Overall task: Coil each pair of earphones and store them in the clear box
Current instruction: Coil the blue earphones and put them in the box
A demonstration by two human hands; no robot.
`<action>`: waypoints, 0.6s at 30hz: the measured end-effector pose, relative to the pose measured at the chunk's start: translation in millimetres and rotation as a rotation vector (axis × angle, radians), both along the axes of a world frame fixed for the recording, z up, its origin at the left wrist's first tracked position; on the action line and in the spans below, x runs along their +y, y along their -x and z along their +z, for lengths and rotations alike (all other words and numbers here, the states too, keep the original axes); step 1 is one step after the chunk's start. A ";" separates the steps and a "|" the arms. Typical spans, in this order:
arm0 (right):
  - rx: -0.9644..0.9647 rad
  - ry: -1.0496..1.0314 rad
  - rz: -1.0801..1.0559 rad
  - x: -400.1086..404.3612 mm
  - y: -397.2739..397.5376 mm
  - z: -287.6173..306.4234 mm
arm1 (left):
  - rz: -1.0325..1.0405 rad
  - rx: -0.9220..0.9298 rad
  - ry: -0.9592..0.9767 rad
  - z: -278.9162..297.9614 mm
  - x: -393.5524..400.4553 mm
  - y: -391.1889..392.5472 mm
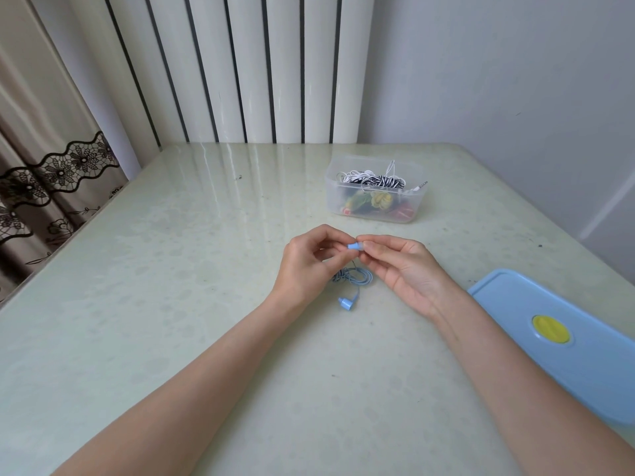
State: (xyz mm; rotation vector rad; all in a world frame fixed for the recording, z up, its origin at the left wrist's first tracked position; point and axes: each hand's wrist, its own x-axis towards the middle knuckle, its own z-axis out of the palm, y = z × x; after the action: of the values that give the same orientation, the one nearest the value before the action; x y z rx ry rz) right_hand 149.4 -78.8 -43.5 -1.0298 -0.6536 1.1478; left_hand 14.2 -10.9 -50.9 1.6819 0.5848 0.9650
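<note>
Both the left hand (305,262) and right hand (402,269) pinch one blue earbud (355,246) at frame centre, its coiled cord (357,277) dangling just below, while the clear box (376,192) sits beyond, up and right, nearer the right hand.

One clear box (374,204), one lid (563,341), perhaps several earphones (354,276).

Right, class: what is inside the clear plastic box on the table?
The clear plastic box holds coiled white earphones and black-and-white striped ones on top. Yellow, green and red items show through the wall; what exactly they are is unclear.
</note>
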 end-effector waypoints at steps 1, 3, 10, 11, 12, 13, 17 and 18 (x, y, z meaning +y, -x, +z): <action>-0.002 0.005 0.009 -0.2 -0.6 0.1 | -0.024 -0.001 0.037 0.2 0.8 0.7; -0.050 0.008 0.013 -0.2 0.4 0.2 | -0.057 -0.007 0.116 -0.7 3.3 2.6; -0.219 -0.003 -0.175 3.0 12.6 -5.2 | 0.053 0.011 0.171 -6.1 3.5 -3.1; -0.226 -0.003 -0.187 3.1 13.2 -5.7 | 0.075 0.020 0.152 -7.3 3.7 -3.9; -0.234 -0.006 -0.190 3.2 13.5 -6.0 | 0.087 0.028 0.136 -7.9 3.9 -4.5; -0.241 -0.010 -0.188 2.9 13.6 -6.3 | 0.092 0.035 0.124 -8.7 4.1 -4.5; -0.223 -0.016 -0.156 2.4 12.4 -5.3 | 0.103 0.052 0.093 -9.6 4.2 -4.3; -0.218 -0.015 -0.149 2.5 12.4 -4.9 | 0.104 0.053 0.086 -9.4 4.0 -4.0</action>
State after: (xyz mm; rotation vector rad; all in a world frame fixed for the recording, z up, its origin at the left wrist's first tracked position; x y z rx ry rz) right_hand 137.0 -76.3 -48.4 -1.1811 -0.7435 0.9077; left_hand 18.2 -6.9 -60.3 1.6173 0.7451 0.9577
